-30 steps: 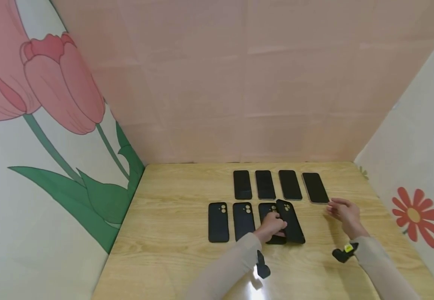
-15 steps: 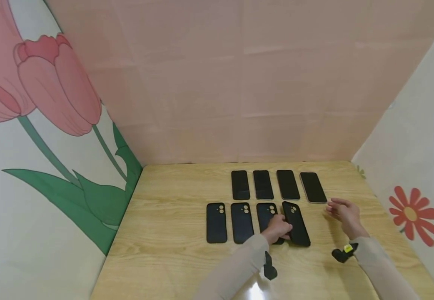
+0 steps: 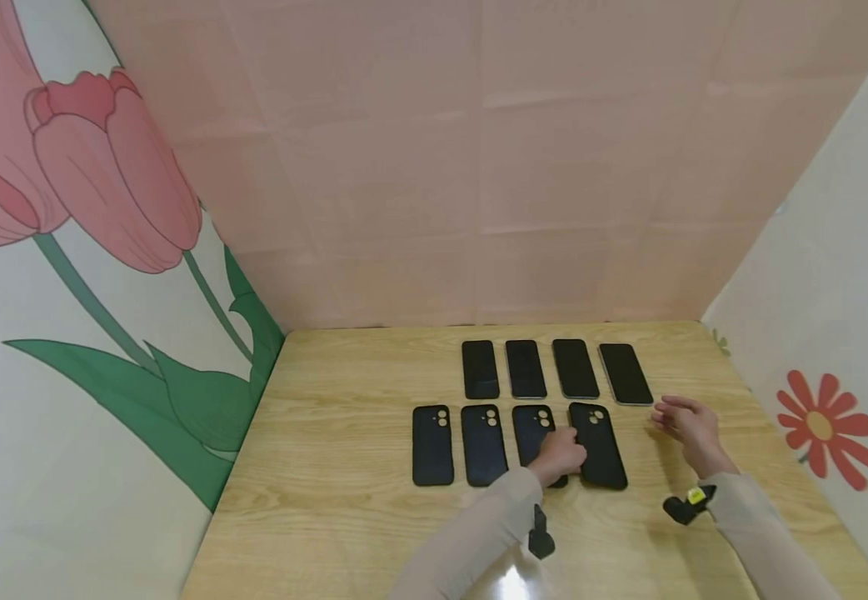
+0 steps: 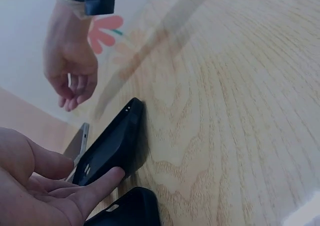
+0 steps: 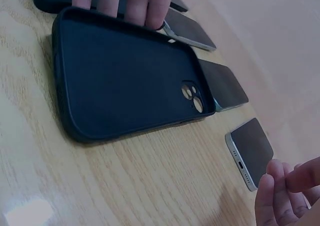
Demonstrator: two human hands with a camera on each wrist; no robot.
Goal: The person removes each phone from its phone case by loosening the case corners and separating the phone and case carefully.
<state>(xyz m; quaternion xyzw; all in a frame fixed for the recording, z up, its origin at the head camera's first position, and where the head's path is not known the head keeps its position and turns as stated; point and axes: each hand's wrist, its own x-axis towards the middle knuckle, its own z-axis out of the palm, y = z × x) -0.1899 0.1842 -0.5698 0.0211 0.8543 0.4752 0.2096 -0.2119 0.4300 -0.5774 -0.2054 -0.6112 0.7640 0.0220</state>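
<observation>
My left hand (image 3: 560, 455) reaches to the rightmost black phone case (image 3: 599, 446) in the front row. Its extended fingers (image 5: 136, 8) lie along the outside of the case's near wall, and no thumb shows inside. The right wrist view shows the case's hollow side, with a camera cutout at one end. Partly covered by my left hand is the neighbouring case (image 3: 531, 429). My right hand (image 3: 691, 429) hovers loosely curled and holds nothing, beside the lower corner of the rightmost phone (image 3: 626, 374).
Two more black cases (image 3: 432, 446) lie to the left in the front row. Behind the cases, phones (image 3: 526, 369) lie in a row with dark screens up. A pink wall (image 3: 404, 208) stands at the table's (image 3: 329, 500) back edge.
The rightmost case was tilted and overlapping its neighbour; it has come down to the right and lies nearly flat. My left hand moved slightly right with it. My right hand stayed put.
</observation>
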